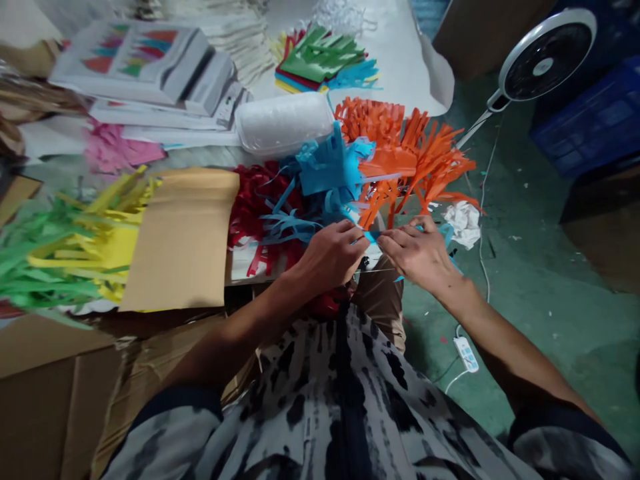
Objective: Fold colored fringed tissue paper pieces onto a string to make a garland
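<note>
Green painted floor (530,313) at right of frame, a fan head (545,60) at upper right. I see the left hand (325,257) and right hand (415,253) meeting at lower centre, fingertips of both closed on a thin blue paper strip (371,237). It appears to run from the blue fringed paper (325,170) at centre, which lies on red fringed paper (255,207), beside orange fringed paper (425,153). Risk, my judgement: uneven pull could tear the strip, and loose fringes could snag and tangle.
</note>
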`<move>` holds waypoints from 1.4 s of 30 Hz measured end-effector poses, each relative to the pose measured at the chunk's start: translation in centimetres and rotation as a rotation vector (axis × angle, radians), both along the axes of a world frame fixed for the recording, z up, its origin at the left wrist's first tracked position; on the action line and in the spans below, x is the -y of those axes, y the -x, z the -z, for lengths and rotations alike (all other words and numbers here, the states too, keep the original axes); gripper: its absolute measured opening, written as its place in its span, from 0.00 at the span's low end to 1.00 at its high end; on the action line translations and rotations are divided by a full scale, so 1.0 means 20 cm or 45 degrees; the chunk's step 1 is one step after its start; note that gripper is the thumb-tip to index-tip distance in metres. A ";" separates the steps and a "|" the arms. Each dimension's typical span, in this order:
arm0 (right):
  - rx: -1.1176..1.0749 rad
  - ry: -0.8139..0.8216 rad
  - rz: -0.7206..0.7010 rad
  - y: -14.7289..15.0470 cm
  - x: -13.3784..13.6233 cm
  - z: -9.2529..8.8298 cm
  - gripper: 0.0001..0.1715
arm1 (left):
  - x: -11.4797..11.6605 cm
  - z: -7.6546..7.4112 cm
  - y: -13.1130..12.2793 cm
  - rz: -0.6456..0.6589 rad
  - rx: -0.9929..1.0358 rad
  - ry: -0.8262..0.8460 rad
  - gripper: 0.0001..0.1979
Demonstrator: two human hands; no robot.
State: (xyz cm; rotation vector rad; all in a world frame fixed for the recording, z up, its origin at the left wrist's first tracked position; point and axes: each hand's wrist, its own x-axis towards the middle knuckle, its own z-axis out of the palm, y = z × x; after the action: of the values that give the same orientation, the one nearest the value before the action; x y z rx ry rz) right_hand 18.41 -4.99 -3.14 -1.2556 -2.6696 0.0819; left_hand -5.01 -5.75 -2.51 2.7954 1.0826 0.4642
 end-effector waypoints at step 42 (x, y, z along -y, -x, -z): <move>-0.349 0.290 0.381 -0.01 -0.05 -0.01 0.07 | -0.08 0.05 0.08 -0.544 0.141 0.233 0.08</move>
State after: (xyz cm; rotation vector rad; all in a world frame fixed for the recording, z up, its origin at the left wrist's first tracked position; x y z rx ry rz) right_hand 18.63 -4.00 -3.00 -1.5692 -2.2641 0.4887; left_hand -6.60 -4.14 -3.57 2.3491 1.6093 0.5194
